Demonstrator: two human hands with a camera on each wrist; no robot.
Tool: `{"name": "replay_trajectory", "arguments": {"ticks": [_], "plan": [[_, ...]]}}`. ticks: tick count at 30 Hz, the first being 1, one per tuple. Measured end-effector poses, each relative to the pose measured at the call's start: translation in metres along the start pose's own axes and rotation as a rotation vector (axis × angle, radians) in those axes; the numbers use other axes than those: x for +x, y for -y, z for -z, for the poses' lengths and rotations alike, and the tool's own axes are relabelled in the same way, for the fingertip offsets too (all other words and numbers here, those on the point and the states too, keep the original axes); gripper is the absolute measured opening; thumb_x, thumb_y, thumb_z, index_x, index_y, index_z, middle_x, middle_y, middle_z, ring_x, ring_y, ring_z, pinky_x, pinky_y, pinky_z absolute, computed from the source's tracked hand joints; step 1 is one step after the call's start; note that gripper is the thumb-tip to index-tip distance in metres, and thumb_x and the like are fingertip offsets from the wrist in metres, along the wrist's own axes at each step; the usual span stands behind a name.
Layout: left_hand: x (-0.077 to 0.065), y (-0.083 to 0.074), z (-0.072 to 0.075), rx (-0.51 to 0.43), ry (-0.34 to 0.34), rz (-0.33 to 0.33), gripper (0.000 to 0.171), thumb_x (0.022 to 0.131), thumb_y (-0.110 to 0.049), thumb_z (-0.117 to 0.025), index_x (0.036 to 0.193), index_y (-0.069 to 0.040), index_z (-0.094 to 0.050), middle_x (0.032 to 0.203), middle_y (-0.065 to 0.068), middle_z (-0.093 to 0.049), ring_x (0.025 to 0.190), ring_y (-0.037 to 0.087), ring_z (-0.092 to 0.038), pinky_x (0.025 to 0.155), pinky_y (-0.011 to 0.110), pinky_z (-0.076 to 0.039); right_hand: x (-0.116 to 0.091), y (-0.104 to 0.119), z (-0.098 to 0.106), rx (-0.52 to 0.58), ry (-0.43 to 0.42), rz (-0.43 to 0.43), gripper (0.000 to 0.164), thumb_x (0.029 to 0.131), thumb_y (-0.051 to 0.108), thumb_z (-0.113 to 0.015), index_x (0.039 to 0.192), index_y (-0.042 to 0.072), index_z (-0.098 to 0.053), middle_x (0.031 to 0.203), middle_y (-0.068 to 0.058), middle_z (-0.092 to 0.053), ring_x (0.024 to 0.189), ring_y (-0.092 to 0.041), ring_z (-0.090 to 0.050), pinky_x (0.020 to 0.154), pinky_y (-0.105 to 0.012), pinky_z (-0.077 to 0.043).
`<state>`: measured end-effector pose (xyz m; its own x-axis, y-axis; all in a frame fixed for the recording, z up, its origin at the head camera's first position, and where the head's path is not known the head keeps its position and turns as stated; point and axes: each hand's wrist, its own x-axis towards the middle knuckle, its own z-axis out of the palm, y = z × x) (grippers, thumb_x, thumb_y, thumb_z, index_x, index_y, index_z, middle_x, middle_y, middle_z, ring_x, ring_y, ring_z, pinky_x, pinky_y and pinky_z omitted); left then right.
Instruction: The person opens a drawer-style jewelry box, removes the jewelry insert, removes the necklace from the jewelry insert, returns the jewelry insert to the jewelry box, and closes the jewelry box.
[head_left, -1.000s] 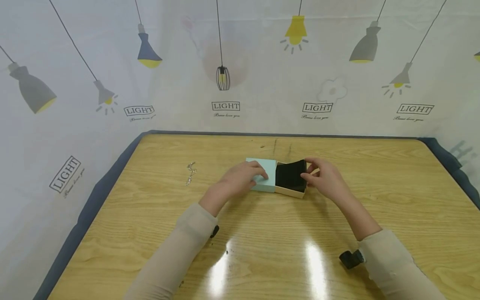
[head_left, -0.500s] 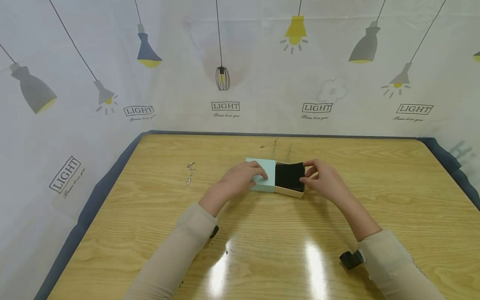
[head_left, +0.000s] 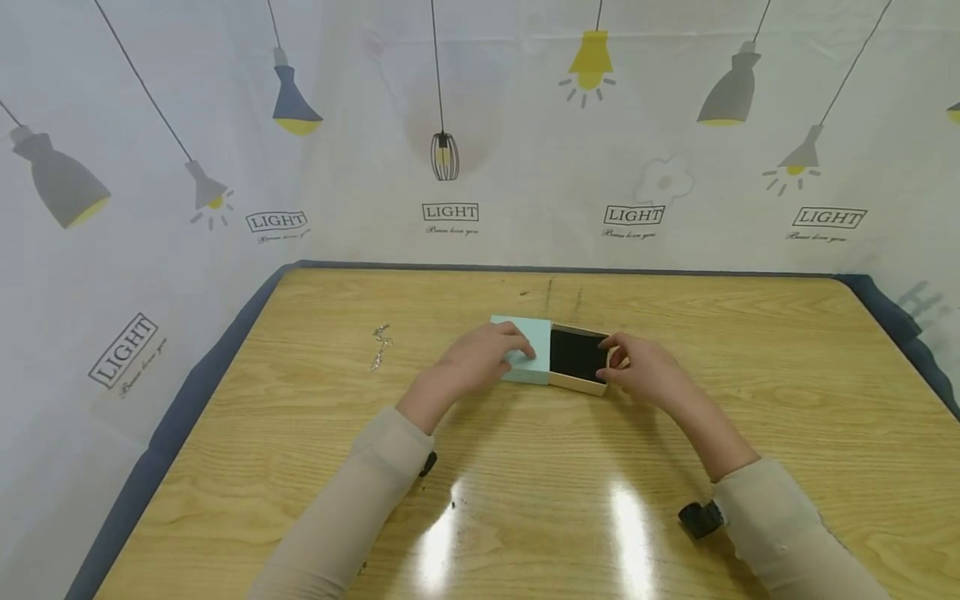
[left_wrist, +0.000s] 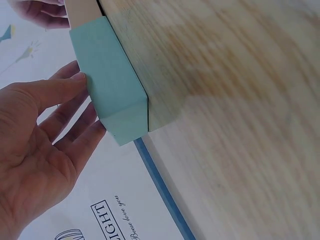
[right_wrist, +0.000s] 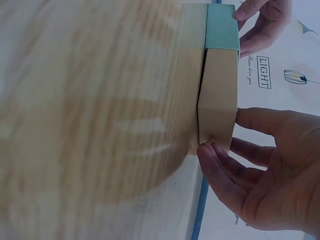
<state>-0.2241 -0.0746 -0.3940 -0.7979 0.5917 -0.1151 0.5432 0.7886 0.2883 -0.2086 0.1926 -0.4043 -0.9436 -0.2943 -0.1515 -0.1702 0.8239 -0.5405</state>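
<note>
A small cardboard drawer box lies mid-table, its beige drawer [head_left: 579,382] pulled out to the right from a mint-green sleeve [head_left: 538,337]. A black pad [head_left: 577,353] lies in the drawer. My left hand [head_left: 483,358] rests on the sleeve, index fingertip on top; in the left wrist view the thumb touches its upper edge and the other fingers spread beside its end. My right hand [head_left: 648,371] grips the drawer's outer end, thumb and fingers curled about it. In the right wrist view, a fingertip covers part of a small tab at that end.
A thin silver chain [head_left: 381,347] lies on the wooden table [head_left: 300,467], left of the box. A white curtain printed with lamps [head_left: 517,167] stands behind the table's back edge. Both wrists wear black devices.
The black pad, raised at its right edge one second ago, now lies flat and low in the drawer. My right hand has moved slightly down and nearer. The left hand stays put.
</note>
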Motion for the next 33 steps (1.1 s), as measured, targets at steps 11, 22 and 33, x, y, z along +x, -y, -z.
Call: {"name": "replay_trajectory", "arguments": {"ticks": [11, 22, 33], "plan": [[0.0, 0.0, 0.0, 0.002, 0.0, -0.002, 0.035, 0.099, -0.008, -0.061, 0.131, -0.023, -0.064, 0.141, -0.002, -0.056, 0.128, 0.02, -0.056, 0.105, 0.033, -0.051, 0.003, 0.004, -0.001, -0.063, 0.039, 0.015, 0.049, 0.097, 0.021, -0.064, 0.138, -0.003, -0.053, 0.124, -0.027, -0.06, 0.109, -0.039, -0.062, 0.089, -0.053, -0.053], [0.0, 0.0, 0.0, -0.004, 0.004, 0.006, 0.036, 0.099, -0.008, -0.061, 0.131, -0.023, -0.064, 0.142, -0.002, -0.055, 0.129, 0.021, -0.055, 0.105, 0.033, -0.051, 0.007, 0.008, -0.003, -0.07, 0.052, 0.022, 0.049, 0.098, 0.02, -0.062, 0.141, 0.0, -0.05, 0.136, -0.029, -0.051, 0.113, -0.04, -0.06, 0.091, -0.053, -0.053], [0.0, 0.0, 0.0, -0.009, 0.002, 0.011, 0.035, 0.099, -0.009, -0.061, 0.13, -0.024, -0.064, 0.141, -0.003, -0.056, 0.129, 0.02, -0.056, 0.105, 0.034, -0.051, 0.011, 0.014, -0.005, 0.002, 0.051, 0.035, 0.05, 0.099, 0.017, -0.061, 0.144, 0.0, -0.047, 0.141, -0.028, -0.051, 0.121, -0.043, -0.059, 0.095, -0.054, -0.053]]}}
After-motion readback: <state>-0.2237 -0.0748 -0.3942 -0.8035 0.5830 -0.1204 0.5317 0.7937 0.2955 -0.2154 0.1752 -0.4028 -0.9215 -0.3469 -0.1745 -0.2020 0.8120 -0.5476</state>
